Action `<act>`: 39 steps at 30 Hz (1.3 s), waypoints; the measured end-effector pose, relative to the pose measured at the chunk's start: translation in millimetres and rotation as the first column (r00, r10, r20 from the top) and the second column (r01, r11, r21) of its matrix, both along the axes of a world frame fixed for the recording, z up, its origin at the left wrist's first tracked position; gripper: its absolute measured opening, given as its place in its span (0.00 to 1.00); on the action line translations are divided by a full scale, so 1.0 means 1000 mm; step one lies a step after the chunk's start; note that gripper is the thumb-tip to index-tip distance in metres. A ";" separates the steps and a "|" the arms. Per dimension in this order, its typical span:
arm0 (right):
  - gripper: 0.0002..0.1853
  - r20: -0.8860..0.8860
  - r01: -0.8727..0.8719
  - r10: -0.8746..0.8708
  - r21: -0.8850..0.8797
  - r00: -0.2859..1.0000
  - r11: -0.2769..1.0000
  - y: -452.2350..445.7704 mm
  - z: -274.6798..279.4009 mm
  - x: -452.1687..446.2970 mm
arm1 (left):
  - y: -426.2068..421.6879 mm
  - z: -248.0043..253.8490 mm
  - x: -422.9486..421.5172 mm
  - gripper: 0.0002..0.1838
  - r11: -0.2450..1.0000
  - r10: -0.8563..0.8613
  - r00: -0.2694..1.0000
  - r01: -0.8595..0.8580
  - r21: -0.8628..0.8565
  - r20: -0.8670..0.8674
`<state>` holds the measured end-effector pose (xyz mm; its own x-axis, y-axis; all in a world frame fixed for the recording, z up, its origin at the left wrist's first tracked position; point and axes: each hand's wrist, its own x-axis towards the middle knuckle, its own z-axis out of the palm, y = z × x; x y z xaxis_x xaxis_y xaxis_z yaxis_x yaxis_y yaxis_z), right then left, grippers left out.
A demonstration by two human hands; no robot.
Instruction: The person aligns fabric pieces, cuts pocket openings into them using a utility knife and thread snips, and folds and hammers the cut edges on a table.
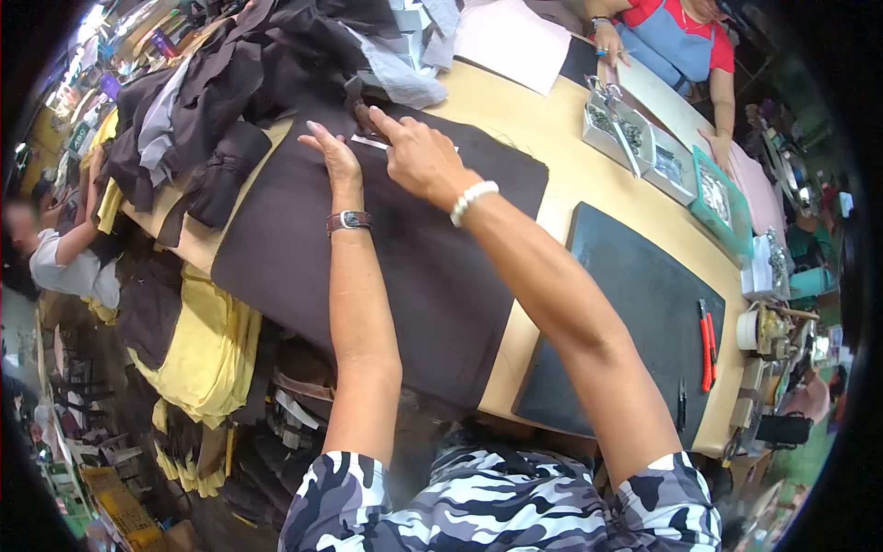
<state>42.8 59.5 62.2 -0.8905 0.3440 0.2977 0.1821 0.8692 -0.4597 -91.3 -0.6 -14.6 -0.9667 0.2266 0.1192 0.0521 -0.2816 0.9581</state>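
Observation:
A large dark fabric panel (414, 276) lies flat over the wooden table and hangs past its near edge. My left hand (336, 164) is over the panel's upper part, palm turned sideways and fingers apart, holding nothing. To its right, my right hand (418, 156) has its index finger stretched out; its other fingers are curled, and whether they hold anything is hidden. A small bunched dark cloth piece (359, 106) sits just beyond the fingertips. Between the hands, a narrow white strip (370, 142) shows on the fabric.
Dark garments (230, 83) are heaped at the upper left. On the right, a black mat (625, 322) bears red-handled cutters (707, 345). Trays of small metal parts (644, 138) stand near a co-worker (671, 46). Yellow cloth (207, 345) hangs at the left.

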 end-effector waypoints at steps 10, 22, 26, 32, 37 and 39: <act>0.30 0.015 0.077 -0.077 0.008 0.997 0.997 0.001 -0.005 0.098 | 0.010 -0.014 0.021 0.36 0.346 -0.313 0.816 -0.379 -0.858 -0.487; 0.31 -0.044 0.177 -0.240 -0.555 0.970 0.813 0.030 -0.016 0.142 | 0.011 -0.008 0.027 0.37 0.244 -0.339 0.816 -0.404 -0.881 -0.468; 0.33 -0.040 0.192 -0.484 -0.887 0.874 0.421 0.016 -0.019 0.140 | 0.012 -0.013 0.023 0.38 0.232 -0.336 0.808 -0.428 -0.873 -0.485; 0.34 -0.205 0.027 -0.588 -0.932 0.782 0.361 -0.017 -0.035 0.123 | 0.015 -0.008 0.029 0.40 0.202 -0.332 0.828 -0.405 -0.892 -0.452; 0.35 -0.138 0.076 -0.431 -0.893 0.892 0.444 -0.041 -0.033 0.101 | 0.012 -0.007 0.028 0.44 0.190 -0.361 0.813 -0.415 -0.890 -0.456; 0.35 -0.094 0.101 -0.451 -0.915 0.887 0.390 -0.038 -0.040 0.091 | 0.012 -0.007 0.028 0.47 0.197 -0.356 0.815 -0.414 -0.889 -0.458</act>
